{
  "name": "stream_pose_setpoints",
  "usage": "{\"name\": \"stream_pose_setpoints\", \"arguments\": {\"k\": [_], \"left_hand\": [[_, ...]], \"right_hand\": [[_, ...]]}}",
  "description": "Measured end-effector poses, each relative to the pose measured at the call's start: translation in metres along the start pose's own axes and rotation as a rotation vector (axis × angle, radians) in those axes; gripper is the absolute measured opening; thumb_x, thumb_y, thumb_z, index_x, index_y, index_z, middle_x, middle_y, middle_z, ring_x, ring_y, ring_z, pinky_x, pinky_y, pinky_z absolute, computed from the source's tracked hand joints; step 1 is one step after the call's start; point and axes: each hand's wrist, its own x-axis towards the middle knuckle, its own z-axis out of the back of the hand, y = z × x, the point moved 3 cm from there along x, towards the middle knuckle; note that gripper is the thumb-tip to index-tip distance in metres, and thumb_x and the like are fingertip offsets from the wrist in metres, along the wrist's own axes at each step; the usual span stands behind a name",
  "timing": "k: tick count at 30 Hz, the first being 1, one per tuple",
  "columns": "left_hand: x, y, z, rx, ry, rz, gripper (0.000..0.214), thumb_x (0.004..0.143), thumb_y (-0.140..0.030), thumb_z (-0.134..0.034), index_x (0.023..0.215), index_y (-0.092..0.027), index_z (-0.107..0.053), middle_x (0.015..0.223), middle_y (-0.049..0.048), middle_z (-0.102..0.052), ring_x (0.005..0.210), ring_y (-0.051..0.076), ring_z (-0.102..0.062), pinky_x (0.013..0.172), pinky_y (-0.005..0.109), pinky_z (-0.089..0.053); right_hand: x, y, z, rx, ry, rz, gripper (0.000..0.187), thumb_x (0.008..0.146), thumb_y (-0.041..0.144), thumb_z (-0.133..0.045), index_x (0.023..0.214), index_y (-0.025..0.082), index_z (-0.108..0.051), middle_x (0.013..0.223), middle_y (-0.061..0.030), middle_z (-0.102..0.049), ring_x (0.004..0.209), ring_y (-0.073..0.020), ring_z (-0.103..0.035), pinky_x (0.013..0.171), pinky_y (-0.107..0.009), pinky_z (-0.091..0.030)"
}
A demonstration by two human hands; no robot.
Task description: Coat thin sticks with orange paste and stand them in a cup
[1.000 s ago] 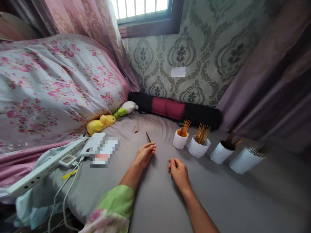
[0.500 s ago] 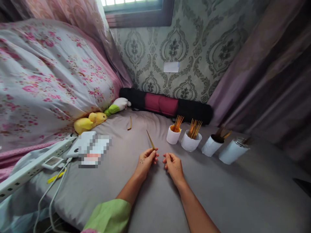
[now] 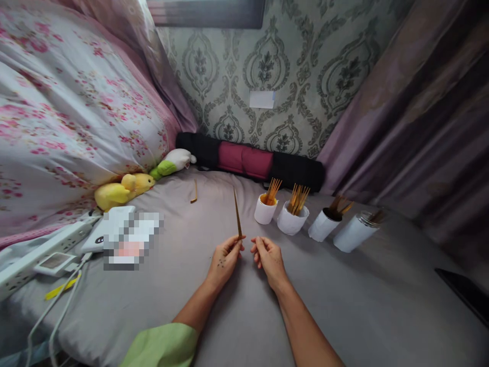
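A thin brown, pointed stick stands up from the fingertips of my left hand, which is pinched shut on its lower end. Close by on the right, my right hand has its fingers curled in and thumb against them, and no object shows in it. The two hands are slightly apart, above the grey sheet. To their right is a row of white-wrapped containers, among them a small cup and a wider cup, with thin brown sticks standing in them.
Another white container and a tall one continue the row. A thin bent stick lies ahead on the left. Plush toys, a power strip and white cables are at left. A black and red bag lies along the wall.
The stick in my left hand has swung from leaning left to nearly upright. My right hand keeps its curled pose beside it. The whole view has shifted slightly.
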Motion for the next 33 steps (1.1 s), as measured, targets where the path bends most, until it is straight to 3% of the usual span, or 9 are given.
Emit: {"name": "stream_pose_setpoints", "arguments": {"k": [20, 33], "left_hand": [[-0.012, -0.009, -0.006, 0.381, 0.162, -0.357, 0.03, 0.085, -0.025, -0.043, 0.106, -0.023, -0.064, 0.082, 0.0062, -0.06, 0.075, 0.015, -0.053, 0.071, 0.024, -0.04], [-0.014, -0.004, -0.006, 0.551, 0.234, -0.398, 0.034, 0.085, -0.02, -0.04, 0.111, -0.025, -0.061, 0.089, 0.0076, -0.059, 0.082, 0.016, -0.054, 0.076, 0.025, -0.039]], "right_hand": [[-0.002, 0.01, 0.009, 0.137, 0.007, 0.016, 0.042, 0.074, 0.055, -0.054, 0.085, 0.015, -0.06, 0.058, 0.0037, -0.051, 0.038, -0.004, -0.037, 0.033, -0.017, -0.025], [-0.001, 0.008, 0.013, 0.186, 0.008, 0.009, 0.042, 0.073, 0.054, -0.056, 0.087, 0.015, -0.06, 0.059, 0.0031, -0.051, 0.039, -0.0036, -0.036, 0.033, -0.016, -0.025]]}}
